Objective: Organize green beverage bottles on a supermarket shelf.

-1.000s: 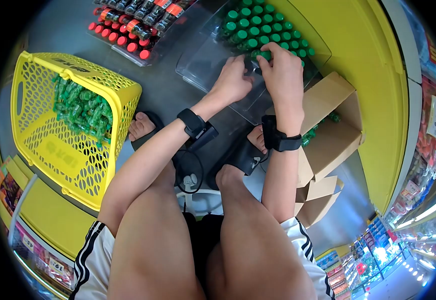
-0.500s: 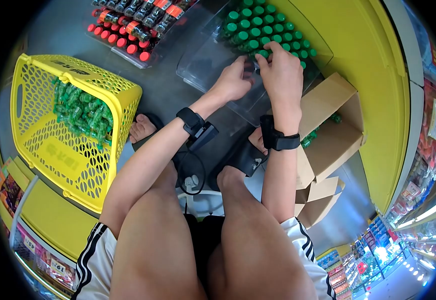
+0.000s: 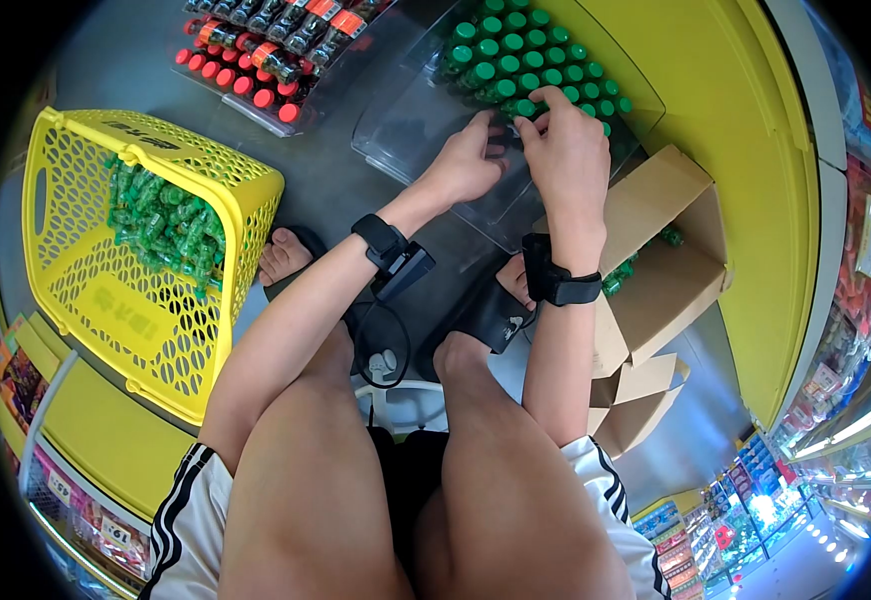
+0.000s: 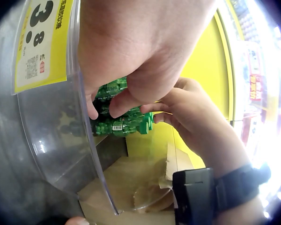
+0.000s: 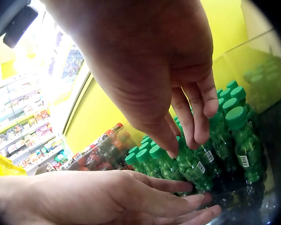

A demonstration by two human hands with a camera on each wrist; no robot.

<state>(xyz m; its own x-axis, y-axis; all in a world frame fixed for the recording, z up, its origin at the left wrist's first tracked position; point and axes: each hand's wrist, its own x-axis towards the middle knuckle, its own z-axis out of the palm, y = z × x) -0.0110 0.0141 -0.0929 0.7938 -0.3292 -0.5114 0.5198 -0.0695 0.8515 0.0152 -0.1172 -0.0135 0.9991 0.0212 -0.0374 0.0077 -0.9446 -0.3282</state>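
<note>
Rows of small green-capped bottles (image 3: 531, 60) stand upright in a clear plastic bin (image 3: 406, 130). My right hand (image 3: 568, 160) reaches over the front row from above. Its thumb and fingers pinch a green bottle (image 5: 193, 168) by the top, and they hide its cap. Lower down beside the same row is my left hand (image 3: 468, 165), its fingers (image 5: 171, 206) stretched out along the bottles' lower part. From the left wrist view, more green bottles (image 4: 117, 125) show between and beyond both hands.
On the left a yellow basket (image 3: 256, 190) holds a heap of green bottles (image 3: 166, 215). An opened cardboard box (image 3: 671, 300) with green bottles inside stands at the right, against the yellow shelf base (image 3: 756, 150). Red-capped dark bottles (image 3: 246, 85) fill another clear bin behind the basket.
The left hand's fingers have straightened from a more curled pose. My right hand has shifted slightly toward me and to the right over the front row.
</note>
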